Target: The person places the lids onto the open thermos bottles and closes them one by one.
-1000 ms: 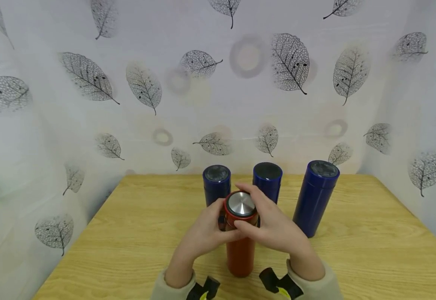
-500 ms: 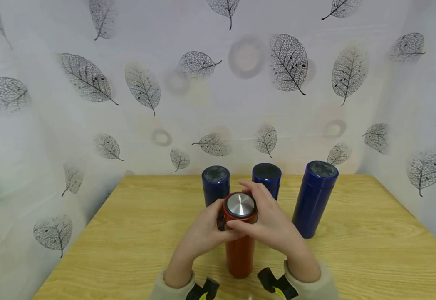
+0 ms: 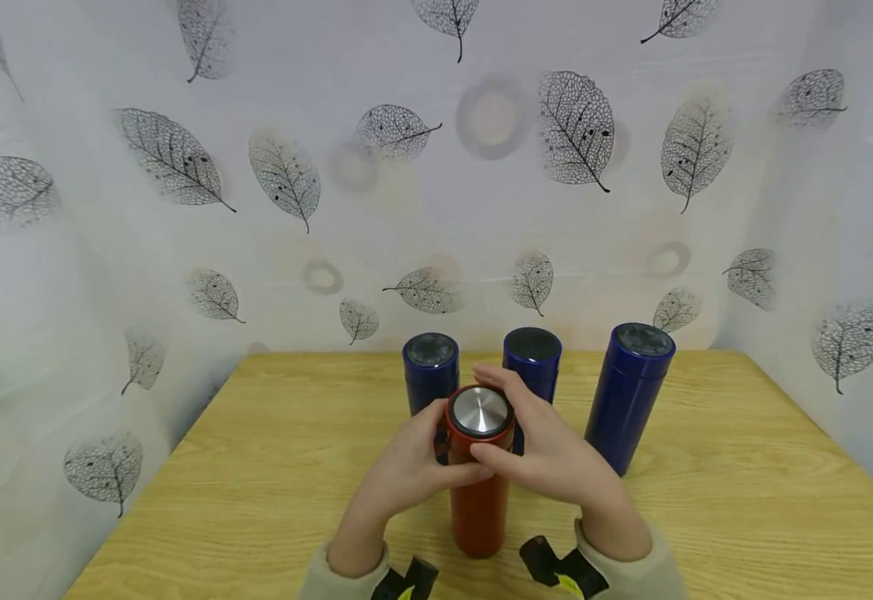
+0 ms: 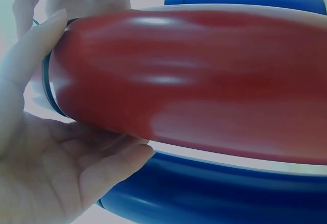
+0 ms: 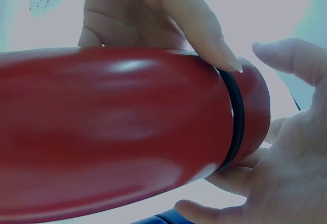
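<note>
A red thermos (image 3: 478, 521) stands on the table with its steel-topped lid (image 3: 480, 412) in place; in the right wrist view a dark ring (image 5: 236, 116) runs between body and lid. My left hand (image 3: 410, 458) grips the body just below the lid, thumb in front. Around the lid curls my right hand (image 3: 549, 457). The right wrist view shows its fingers at the lid's underside and its thumb (image 5: 286, 60) slightly off the lid. How firmly the fingers behind the lid press is hidden.
Behind the red thermos stand two dark-blue flasks, one left (image 3: 431, 375) and one centre (image 3: 532, 367), partly hidden by the hands. A third blue flask (image 3: 626, 408) stands to the right. A leaf-patterned curtain (image 3: 436, 192) hangs beyond the wooden table (image 3: 271, 467).
My right hand turns about the lid: its thumb swings left across the front, then back right. My left hand and the thermos stay nearly still.
</note>
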Action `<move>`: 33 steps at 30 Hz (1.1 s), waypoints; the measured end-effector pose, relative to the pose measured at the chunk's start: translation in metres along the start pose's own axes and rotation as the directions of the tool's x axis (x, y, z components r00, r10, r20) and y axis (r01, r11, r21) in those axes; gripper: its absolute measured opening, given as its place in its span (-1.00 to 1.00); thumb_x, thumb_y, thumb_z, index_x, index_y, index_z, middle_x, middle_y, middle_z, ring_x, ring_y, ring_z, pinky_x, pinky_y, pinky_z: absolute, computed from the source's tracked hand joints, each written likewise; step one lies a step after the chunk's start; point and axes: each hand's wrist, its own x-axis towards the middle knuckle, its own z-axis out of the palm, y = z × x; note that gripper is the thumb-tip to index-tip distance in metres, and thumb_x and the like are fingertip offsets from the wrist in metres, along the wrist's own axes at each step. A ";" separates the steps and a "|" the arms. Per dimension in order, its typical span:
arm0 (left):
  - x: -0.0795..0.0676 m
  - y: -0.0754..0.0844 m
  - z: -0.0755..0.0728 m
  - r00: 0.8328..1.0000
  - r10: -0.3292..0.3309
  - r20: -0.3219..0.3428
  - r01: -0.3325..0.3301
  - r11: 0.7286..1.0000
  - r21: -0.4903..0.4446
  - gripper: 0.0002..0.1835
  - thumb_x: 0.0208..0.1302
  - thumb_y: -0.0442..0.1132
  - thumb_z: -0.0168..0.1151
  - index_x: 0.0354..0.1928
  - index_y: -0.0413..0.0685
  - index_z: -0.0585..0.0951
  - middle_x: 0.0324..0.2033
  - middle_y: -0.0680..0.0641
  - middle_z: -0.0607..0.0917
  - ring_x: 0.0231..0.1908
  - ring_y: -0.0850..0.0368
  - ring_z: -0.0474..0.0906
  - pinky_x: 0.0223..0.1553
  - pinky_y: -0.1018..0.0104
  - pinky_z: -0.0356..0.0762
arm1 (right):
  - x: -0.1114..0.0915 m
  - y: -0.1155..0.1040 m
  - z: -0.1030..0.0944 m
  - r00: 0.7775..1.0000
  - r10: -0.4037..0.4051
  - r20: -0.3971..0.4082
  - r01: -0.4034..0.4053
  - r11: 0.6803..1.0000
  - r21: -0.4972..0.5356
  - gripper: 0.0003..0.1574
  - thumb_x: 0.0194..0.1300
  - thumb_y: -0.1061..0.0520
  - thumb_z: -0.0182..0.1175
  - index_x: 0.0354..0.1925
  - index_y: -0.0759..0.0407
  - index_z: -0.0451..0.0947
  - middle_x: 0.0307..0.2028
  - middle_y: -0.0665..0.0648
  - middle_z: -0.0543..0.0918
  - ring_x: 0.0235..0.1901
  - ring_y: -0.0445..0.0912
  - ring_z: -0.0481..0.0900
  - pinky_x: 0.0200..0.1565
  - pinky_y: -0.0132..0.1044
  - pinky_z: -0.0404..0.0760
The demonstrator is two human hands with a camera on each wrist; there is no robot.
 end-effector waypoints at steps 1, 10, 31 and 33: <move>0.000 0.000 0.000 1.000 -0.002 0.003 0.002 1.000 0.002 -0.36 -0.04 -0.14 0.36 0.08 -0.16 0.32 -0.06 -0.05 0.49 -0.10 0.12 0.45 -0.13 0.24 0.45 | 0.000 0.001 -0.001 1.000 -0.009 0.008 0.009 1.000 0.011 -0.18 0.13 0.15 0.20 0.26 0.16 0.01 0.15 0.20 0.29 0.04 -0.04 0.37 -0.01 -0.06 0.39; 0.000 0.001 0.000 1.000 -0.018 0.015 0.018 1.000 -0.017 -0.39 -0.01 -0.18 0.34 0.08 -0.16 0.32 -0.05 -0.06 0.49 -0.10 0.11 0.45 -0.14 0.28 0.45 | 0.002 0.001 0.001 0.998 0.040 -0.040 -0.039 0.999 0.030 -0.12 0.06 0.08 0.29 0.24 0.10 0.05 0.05 0.11 0.38 -0.02 -0.09 0.41 -0.05 -0.11 0.42; 0.002 0.002 0.000 0.999 -0.026 0.044 0.030 0.995 -0.100 -0.39 0.02 -0.21 0.32 0.12 -0.16 0.30 -0.03 -0.09 0.47 -0.08 0.09 0.44 -0.14 0.28 0.45 | -0.002 0.005 -0.011 0.999 -0.022 0.047 0.019 0.998 0.064 -0.08 0.11 0.16 0.23 0.30 0.01 -0.07 0.17 0.15 0.30 0.09 -0.05 0.32 0.03 0.03 0.30; 0.002 0.002 0.000 0.999 -0.026 0.041 0.030 0.995 -0.099 -0.40 0.02 -0.21 0.32 0.11 -0.16 0.30 -0.03 -0.08 0.47 -0.09 0.10 0.45 -0.16 0.29 0.46 | -0.002 0.006 -0.011 0.999 -0.032 0.039 0.030 0.998 0.056 -0.09 0.11 0.17 0.23 0.29 0.02 -0.06 0.15 0.14 0.33 0.07 -0.07 0.35 0.01 -0.01 0.33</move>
